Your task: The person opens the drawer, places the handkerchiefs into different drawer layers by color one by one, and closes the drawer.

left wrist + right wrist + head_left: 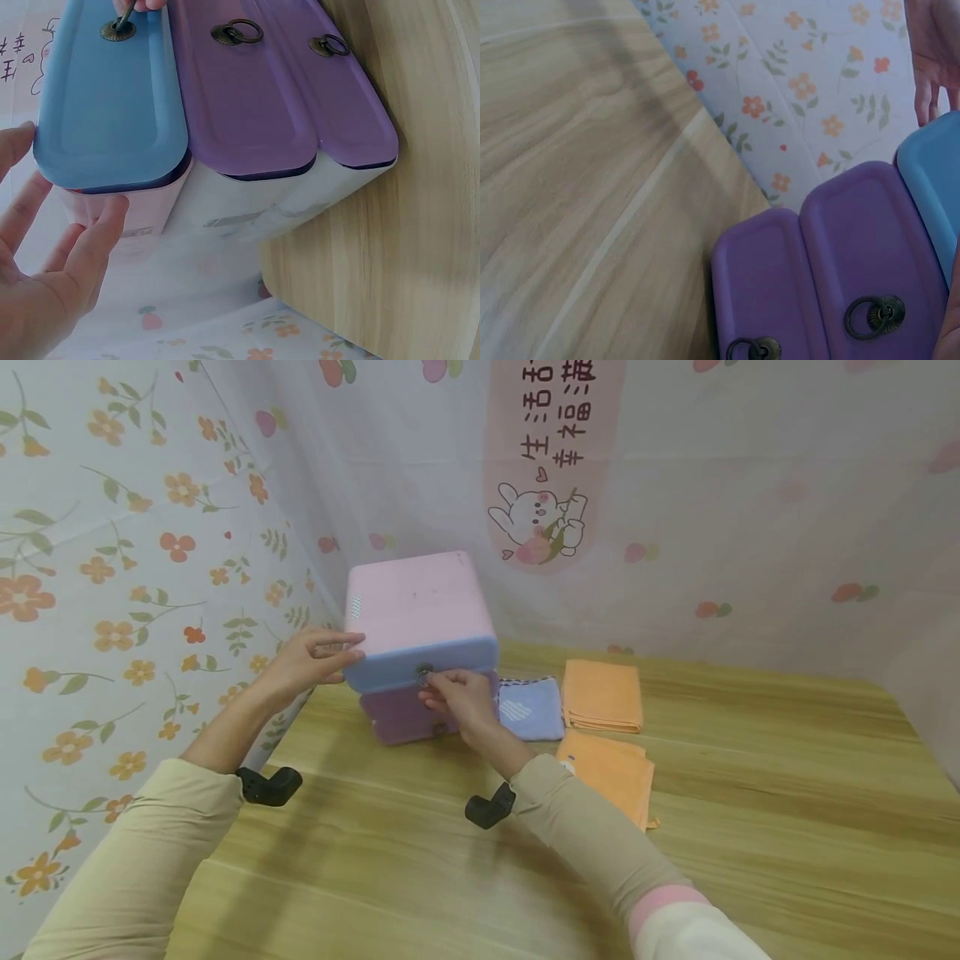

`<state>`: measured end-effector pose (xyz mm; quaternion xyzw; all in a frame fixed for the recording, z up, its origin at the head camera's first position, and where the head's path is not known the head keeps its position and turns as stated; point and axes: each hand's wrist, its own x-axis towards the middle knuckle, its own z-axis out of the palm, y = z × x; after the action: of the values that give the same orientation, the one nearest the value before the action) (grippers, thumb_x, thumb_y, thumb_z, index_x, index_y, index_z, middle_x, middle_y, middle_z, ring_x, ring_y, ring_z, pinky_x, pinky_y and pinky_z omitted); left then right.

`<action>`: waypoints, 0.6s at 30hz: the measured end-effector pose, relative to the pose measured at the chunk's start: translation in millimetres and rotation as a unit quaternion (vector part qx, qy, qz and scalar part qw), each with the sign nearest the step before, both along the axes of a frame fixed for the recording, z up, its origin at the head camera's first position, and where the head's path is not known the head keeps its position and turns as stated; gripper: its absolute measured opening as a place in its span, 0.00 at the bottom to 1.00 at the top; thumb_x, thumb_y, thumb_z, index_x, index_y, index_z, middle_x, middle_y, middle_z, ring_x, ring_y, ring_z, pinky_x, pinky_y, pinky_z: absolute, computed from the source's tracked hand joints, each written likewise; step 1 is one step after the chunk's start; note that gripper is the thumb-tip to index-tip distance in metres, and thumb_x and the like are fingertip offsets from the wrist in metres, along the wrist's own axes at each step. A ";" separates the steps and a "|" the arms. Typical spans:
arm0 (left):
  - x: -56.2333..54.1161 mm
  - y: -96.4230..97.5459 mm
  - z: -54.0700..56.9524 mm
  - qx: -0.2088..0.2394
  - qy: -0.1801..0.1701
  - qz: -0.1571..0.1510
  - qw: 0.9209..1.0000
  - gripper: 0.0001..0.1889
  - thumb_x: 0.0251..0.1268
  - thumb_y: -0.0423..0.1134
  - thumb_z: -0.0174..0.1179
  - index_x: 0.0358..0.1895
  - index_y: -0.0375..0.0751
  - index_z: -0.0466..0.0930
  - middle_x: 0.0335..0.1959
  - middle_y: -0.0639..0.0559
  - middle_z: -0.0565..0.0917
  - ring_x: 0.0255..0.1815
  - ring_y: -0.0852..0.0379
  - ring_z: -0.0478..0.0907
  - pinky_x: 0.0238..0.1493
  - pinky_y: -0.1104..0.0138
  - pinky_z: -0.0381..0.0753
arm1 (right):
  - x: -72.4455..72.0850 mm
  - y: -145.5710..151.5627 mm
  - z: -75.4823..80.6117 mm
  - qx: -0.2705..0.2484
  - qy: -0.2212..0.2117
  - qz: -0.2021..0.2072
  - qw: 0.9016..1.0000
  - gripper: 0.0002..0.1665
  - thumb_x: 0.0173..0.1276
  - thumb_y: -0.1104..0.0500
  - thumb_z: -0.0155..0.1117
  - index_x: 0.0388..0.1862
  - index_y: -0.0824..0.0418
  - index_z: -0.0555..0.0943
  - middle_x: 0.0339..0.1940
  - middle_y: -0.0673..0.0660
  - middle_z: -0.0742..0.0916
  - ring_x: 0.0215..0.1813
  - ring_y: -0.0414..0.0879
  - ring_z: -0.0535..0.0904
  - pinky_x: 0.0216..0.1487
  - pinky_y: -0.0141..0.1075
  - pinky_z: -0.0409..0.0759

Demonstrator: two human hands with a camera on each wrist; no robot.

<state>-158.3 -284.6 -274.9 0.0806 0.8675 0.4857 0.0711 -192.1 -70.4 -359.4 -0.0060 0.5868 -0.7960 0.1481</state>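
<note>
A small drawer cabinet with a pink top (416, 597) stands at the back left of the table. Its uppermost drawer has a blue front (112, 105); beneath are two purple drawer fronts (251, 97), each with a bronze ring pull (244, 32). My right hand (468, 702) pinches the ring pull (118, 30) of the blue drawer between thumb and fingers. With fairly straight fingers, my left hand (307, 662) touches the cabinet's upper left edge beside the blue front. A thin dark gap shows behind the blue front in the left wrist view.
Right of the cabinet lie a folded blue cloth (531, 710) and two folded orange cloths, one farther back (602, 693) and one nearer (618, 772), partly covered by my right sleeve. A flowered curtain (150, 568) borders the wooden table (750, 827) on the left.
</note>
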 end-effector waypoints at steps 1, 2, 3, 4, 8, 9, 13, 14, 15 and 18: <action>0.0 0.1 -0.4 -0.003 0.003 0.001 1.000 0.26 0.64 0.43 0.52 0.61 0.32 0.62 0.62 0.38 0.56 0.60 0.38 0.60 0.50 0.52 0.69 | -0.1 -0.1 0.0 0.000 0.002 -0.001 1.000 0.08 0.60 0.66 0.57 0.33 0.72 0.76 0.26 0.59 0.83 0.26 0.42 0.81 0.36 0.34 0.79; -0.3 0.2 -1.0 -0.006 0.007 0.003 1.000 0.26 0.63 0.43 0.53 0.61 0.32 0.63 0.62 0.39 0.57 0.60 0.38 0.60 0.50 0.52 0.70 | -0.3 -0.2 -0.1 0.000 0.004 -0.001 1.000 0.08 0.60 0.66 0.57 0.33 0.73 0.76 0.26 0.59 0.83 0.26 0.42 0.81 0.36 0.34 0.79; -0.4 0.4 -1.5 -0.009 0.012 0.005 1.000 0.26 0.62 0.43 0.54 0.61 0.33 0.64 0.62 0.39 0.57 0.60 0.38 0.60 0.49 0.53 0.71 | -0.3 -0.2 -0.2 0.000 0.006 -0.001 1.000 0.08 0.60 0.66 0.57 0.33 0.73 0.76 0.26 0.59 0.83 0.26 0.42 0.81 0.36 0.34 0.79; -0.6 0.7 -2.2 -0.012 0.017 0.006 1.000 0.26 0.62 0.43 0.54 0.61 0.33 0.64 0.62 0.39 0.58 0.60 0.38 0.60 0.49 0.53 0.71 | -0.2 0.0 -0.3 0.001 0.006 -0.001 1.000 0.08 0.60 0.66 0.57 0.33 0.72 0.76 0.26 0.58 0.83 0.26 0.42 0.81 0.36 0.34 0.79; 0.2 2.7 -4.6 -0.019 0.032 0.016 0.999 0.26 0.61 0.43 0.56 0.60 0.33 0.65 0.61 0.38 0.58 0.59 0.37 0.61 0.47 0.55 0.73 | -0.1 0.4 -1.0 0.004 0.009 -0.001 1.000 0.08 0.60 0.66 0.57 0.34 0.73 0.76 0.25 0.59 0.83 0.25 0.41 0.81 0.36 0.34 0.79; 0.7 3.3 -5.2 -0.022 0.035 0.019 0.999 0.26 0.60 0.43 0.56 0.60 0.33 0.65 0.61 0.38 0.57 0.59 0.38 0.62 0.47 0.55 0.74 | -0.2 0.5 -1.2 0.006 0.009 -0.001 1.000 0.09 0.60 0.66 0.57 0.35 0.73 0.76 0.25 0.59 0.83 0.25 0.41 0.81 0.36 0.34 0.79; 1.1 5.9 -7.7 -0.036 0.049 0.045 0.997 0.27 0.58 0.44 0.59 0.59 0.35 0.67 0.59 0.38 0.56 0.57 0.38 0.64 0.44 0.57 0.75 | -0.9 1.6 -2.1 0.010 0.013 0.005 1.000 0.10 0.60 0.66 0.57 0.37 0.74 0.76 0.27 0.60 0.83 0.26 0.41 0.81 0.36 0.34 0.79; 0.9 6.5 -8.4 -0.043 0.055 0.050 0.996 0.27 0.57 0.44 0.59 0.59 0.35 0.68 0.57 0.38 0.57 0.57 0.38 0.64 0.44 0.56 0.75 | -1.2 2.2 -2.5 0.010 0.015 0.009 1.000 0.10 0.60 0.66 0.58 0.37 0.74 0.76 0.28 0.60 0.83 0.27 0.41 0.81 0.36 0.34 0.79; 0.8 7.1 -9.0 -0.050 0.063 0.056 0.995 0.27 0.56 0.45 0.60 0.58 0.36 0.68 0.56 0.37 0.58 0.56 0.38 0.65 0.43 0.56 0.76 | -1.5 2.8 -3.1 0.009 0.015 0.014 1.000 0.11 0.60 0.66 0.58 0.38 0.74 0.76 0.28 0.60 0.83 0.27 0.41 0.81 0.37 0.34 0.79; 1.1 8.4 -10.5 -0.067 0.084 0.064 0.992 0.27 0.56 0.45 0.60 0.57 0.36 0.70 0.53 0.37 0.61 0.54 0.37 0.66 0.43 0.54 0.75 | -2.0 6.0 -5.2 0.002 0.018 0.029 0.999 0.11 0.61 0.65 0.58 0.39 0.73 0.75 0.29 0.61 0.83 0.28 0.42 0.81 0.37 0.34 0.79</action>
<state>-157.2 -276.2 -285.5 0.0607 0.9044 0.4215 -0.0284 -194.0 -64.4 -364.6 -0.0371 0.5903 -0.7900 0.1611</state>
